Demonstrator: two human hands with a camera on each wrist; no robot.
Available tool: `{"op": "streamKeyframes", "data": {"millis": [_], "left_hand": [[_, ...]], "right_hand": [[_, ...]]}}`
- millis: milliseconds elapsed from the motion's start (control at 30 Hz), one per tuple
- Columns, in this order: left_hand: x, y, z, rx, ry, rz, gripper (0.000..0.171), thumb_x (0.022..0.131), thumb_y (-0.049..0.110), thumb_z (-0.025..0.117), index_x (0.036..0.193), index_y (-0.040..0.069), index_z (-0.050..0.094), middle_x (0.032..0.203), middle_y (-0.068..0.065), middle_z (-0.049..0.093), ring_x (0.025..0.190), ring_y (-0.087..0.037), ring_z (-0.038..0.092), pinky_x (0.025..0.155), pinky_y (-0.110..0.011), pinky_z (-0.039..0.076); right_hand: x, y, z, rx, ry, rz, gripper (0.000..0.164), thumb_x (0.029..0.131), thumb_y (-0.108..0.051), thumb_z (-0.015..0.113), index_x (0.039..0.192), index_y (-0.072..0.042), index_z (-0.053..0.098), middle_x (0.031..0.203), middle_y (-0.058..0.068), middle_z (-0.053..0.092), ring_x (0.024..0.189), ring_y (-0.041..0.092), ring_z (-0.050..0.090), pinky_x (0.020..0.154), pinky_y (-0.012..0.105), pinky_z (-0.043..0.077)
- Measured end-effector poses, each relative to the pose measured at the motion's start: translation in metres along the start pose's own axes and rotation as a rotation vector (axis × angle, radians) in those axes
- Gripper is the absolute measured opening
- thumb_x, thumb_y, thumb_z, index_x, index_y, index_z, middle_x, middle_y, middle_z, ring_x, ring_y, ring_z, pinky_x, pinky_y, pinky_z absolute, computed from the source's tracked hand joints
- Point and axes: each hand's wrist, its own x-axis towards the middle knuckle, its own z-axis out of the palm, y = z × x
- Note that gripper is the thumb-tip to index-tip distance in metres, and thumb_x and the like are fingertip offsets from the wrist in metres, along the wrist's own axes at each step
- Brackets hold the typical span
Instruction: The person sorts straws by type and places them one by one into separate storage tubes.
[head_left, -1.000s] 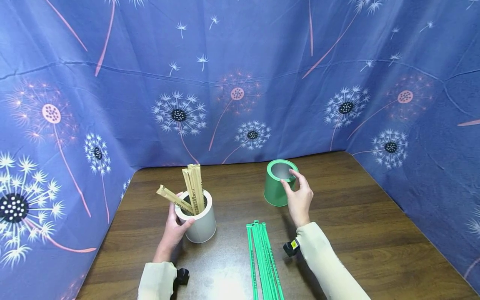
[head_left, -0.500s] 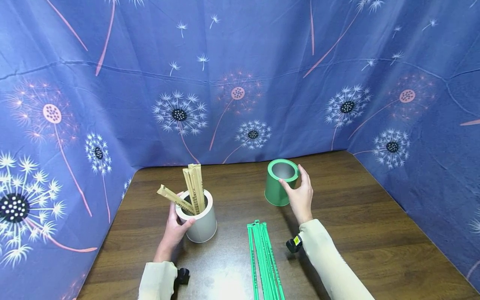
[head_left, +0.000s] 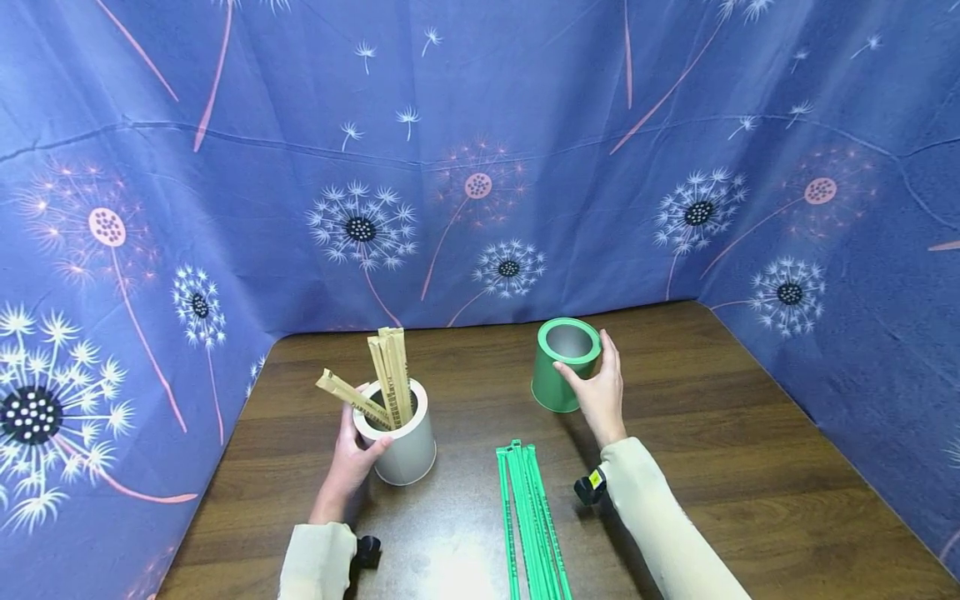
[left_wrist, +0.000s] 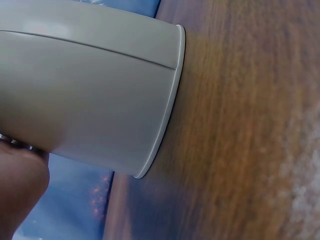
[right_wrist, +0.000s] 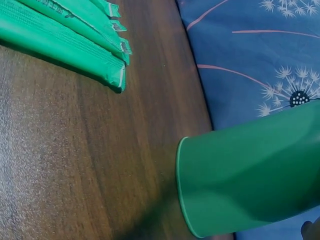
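My left hand point(head_left: 348, 462) grips a light grey can point(head_left: 407, 454), thumb on the near rim and fingers round its left side. Several tan wrapped sticks, like wrapped straws point(head_left: 390, 379), stand in it; one leans left over the rim. My right hand point(head_left: 602, 396) holds an open green can point(head_left: 553, 385) near its rim, thumb at the front and fingers on the right side. Inside, the green can looks bare. Both cans stand upright on the table. In the right wrist view the green can point(right_wrist: 250, 175) hides most of that hand.
Several long green wrapped sticks point(head_left: 532, 517) lie side by side on the brown wooden table point(head_left: 720, 433), between the forearms. A blue dandelion-print cloth point(head_left: 450, 100) hangs behind the table and along both sides.
My right fingers have shifted from over the green can's opening to its outer right side, with the thumb staying at the front. The left hand and the grey can keep their place.
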Motion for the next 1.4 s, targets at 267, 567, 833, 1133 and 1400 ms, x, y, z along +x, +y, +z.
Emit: {"op": "streamKeyframes", "data": {"millis": [267,567,833,1133,1400], "left_hand": [[-0.001,-0.001,0.000,0.013,0.002,-0.006,0.089,0.076,-0.004,0.066,0.150,0.005,0.019,0.146,-0.011,0.039,0.121,0.008,0.042,0.101,-0.008,0.032],[-0.003,0.001,-0.002,0.047,-0.005,-0.015,0.095,0.076,-0.001,0.071,0.154,0.009,0.017,0.150,-0.029,0.031,0.126,0.002,0.040,0.100,-0.006,0.029],[-0.004,0.003,-0.005,0.063,-0.015,0.019,0.098,0.075,0.006,0.077,0.153,0.006,0.018,0.149,-0.032,0.031,0.125,0.012,0.038,0.102,-0.004,0.027],[-0.010,0.000,-0.008,0.017,-0.024,0.104,0.103,0.081,0.039,0.076,0.154,0.005,0.013,0.158,-0.025,0.016,0.136,0.012,0.025,0.107,-0.004,0.020],[-0.016,0.010,-0.011,-0.069,0.017,0.091,0.107,0.081,0.042,0.075,0.155,0.005,0.006,0.154,-0.012,0.011,0.147,-0.020,0.016,0.111,-0.006,0.020]], "right_hand": [[0.000,0.005,0.004,0.019,-0.007,0.025,0.102,0.074,-0.032,0.084,0.153,-0.012,0.023,0.157,0.015,0.027,0.145,0.032,0.028,0.117,0.048,0.025],[0.002,0.008,0.011,0.017,0.001,0.039,0.107,0.071,-0.032,0.085,0.154,-0.014,0.020,0.157,0.014,0.026,0.144,0.031,0.029,0.116,0.049,0.026],[0.003,0.006,0.013,0.034,0.005,0.054,0.110,0.071,-0.036,0.085,0.154,-0.017,0.017,0.156,0.012,0.026,0.142,0.030,0.029,0.114,0.051,0.027],[0.005,0.005,0.018,0.042,0.015,0.084,0.110,0.071,-0.036,0.085,0.154,-0.015,0.016,0.157,0.011,0.026,0.143,0.029,0.029,0.116,0.048,0.026],[0.005,0.003,0.019,0.060,0.013,0.087,0.111,0.070,-0.033,0.086,0.154,-0.013,0.015,0.157,0.012,0.027,0.144,0.030,0.028,0.116,0.048,0.025]]}}
